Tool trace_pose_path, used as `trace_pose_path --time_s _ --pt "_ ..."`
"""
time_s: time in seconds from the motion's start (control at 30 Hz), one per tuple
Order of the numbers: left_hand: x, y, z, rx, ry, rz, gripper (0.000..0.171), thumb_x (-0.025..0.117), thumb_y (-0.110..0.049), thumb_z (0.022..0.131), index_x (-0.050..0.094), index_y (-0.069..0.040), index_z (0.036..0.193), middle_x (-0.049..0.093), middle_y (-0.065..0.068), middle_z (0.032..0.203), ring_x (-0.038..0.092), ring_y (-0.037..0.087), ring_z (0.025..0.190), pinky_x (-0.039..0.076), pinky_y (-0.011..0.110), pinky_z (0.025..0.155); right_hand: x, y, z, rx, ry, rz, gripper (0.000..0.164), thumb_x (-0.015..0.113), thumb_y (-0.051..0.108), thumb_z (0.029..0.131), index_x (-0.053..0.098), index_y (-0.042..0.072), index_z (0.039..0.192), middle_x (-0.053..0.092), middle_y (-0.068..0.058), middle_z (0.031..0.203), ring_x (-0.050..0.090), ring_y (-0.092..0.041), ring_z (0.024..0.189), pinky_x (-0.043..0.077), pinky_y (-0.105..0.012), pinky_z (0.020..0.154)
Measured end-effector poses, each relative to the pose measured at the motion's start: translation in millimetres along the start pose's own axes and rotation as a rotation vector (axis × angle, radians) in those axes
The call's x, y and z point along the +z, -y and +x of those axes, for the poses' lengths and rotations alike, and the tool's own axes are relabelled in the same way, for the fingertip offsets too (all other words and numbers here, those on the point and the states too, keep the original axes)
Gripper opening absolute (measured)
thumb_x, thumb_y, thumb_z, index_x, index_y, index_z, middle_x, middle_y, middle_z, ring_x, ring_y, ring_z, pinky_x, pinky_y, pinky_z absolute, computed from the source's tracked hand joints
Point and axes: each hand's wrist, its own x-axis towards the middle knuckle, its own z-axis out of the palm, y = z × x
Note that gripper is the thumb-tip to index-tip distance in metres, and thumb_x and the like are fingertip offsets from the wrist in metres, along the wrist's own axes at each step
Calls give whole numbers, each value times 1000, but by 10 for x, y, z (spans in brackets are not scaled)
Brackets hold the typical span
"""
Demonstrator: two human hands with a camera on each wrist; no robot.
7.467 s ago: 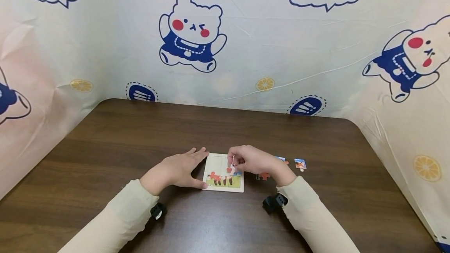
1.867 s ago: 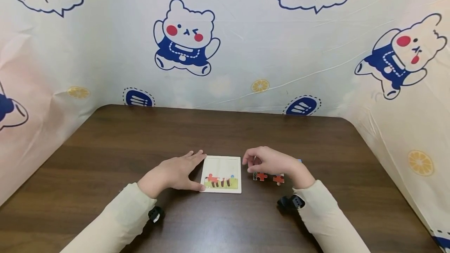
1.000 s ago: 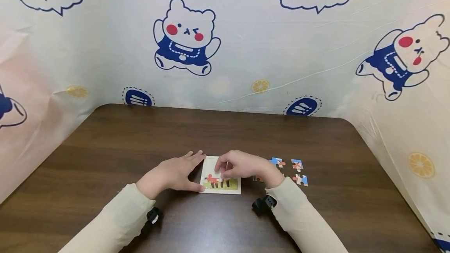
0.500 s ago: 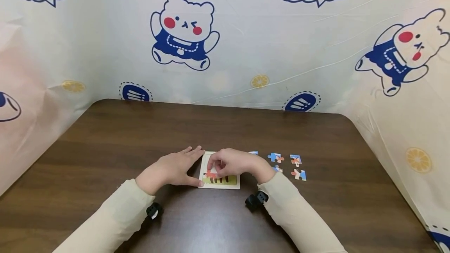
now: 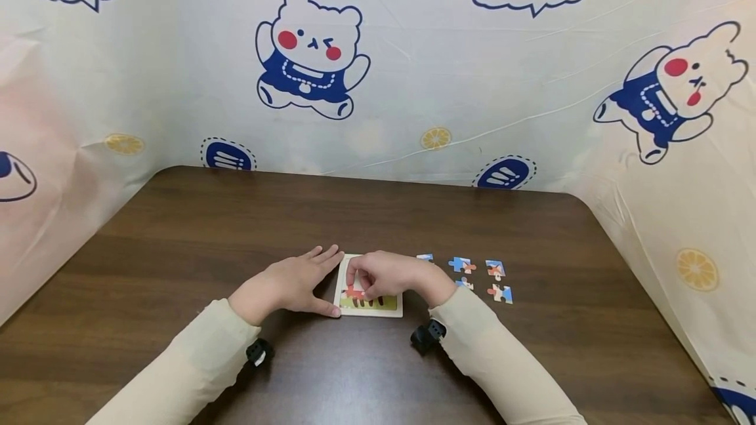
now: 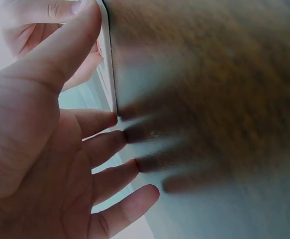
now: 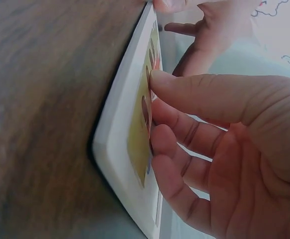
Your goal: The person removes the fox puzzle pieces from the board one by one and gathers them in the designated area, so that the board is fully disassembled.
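Note:
A small puzzle tray [image 5: 372, 314] with a pale rim lies on the table. Its lower strip holds fitted pieces showing green ground and dark striped legs [image 5: 386, 303], with an orange-red piece [image 5: 353, 293] at the left. My left hand [image 5: 286, 287] is spread at the tray's left side; thumb and index finger touch its edge. Over the tray's left middle, my right hand [image 5: 386, 272] has its fingers curled and thumb and fingertips down at the puzzle. It pinches a puzzle piece that the fingers mostly hide. In the right wrist view, the fingertips meet the picture surface.
Several loose puzzle pieces lie right of the tray, among them a blue-and-orange one [image 5: 461, 264], one with an orange animal [image 5: 495, 269] and a white-and-blue one [image 5: 501, 294]. The brown table [image 5: 195, 228] meets a printed cloth backdrop [image 5: 401, 71].
My right hand has gone from the loose pieces leftward over the tray and down to its left middle. Over the last half second it barely moves. The left hand stays at the tray's edge.

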Motion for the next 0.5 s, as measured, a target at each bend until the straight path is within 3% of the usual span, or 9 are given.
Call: trace_pose_path --time_s 0.23,0.5 --pt "0 -2 -3 -14 0 -6 105 73 -64 79 30 -7 156 25 12 165 26 38 151 36 57 113 4 15 22 5 0 13 22 66 -6 88 59 9 103 53 2 72 47 -8 63 39 -18 60" --pt "10 2 -3 -14 -2 -1 106 73 -64 78 30 -8 157 25 10 165 26 36 151 35 56 113 22 -10 10 -16 -35 101 15 65 -3 91 62 8 101 55 1 76 51 -7 65 41 -19 62"
